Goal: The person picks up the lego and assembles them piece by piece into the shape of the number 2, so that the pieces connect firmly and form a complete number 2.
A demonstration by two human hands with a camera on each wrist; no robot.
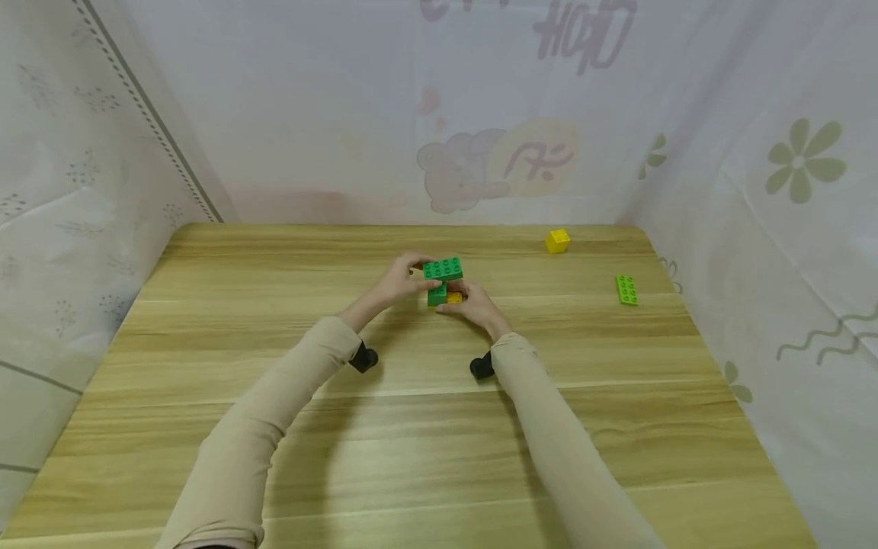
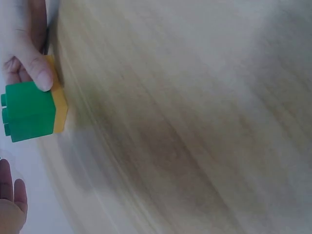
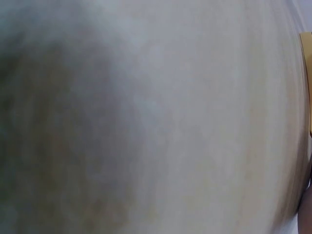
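In the head view my left hand pinches a green brick with studs on top, its thumb in front. Just below, a second green brick sits on a yellow-orange piece, and my right hand grips this stack from the right. The left wrist view shows the right thumb pressed on the side of the lower green brick, with the orange piece under it. Part of the left hand appears there, apart from that stack. Whether the two green bricks touch, I cannot tell.
A yellow brick stands near the back edge of the wooden table. A light green studded piece lies toward the right side. Patterned white cloth hangs behind and along both sides.
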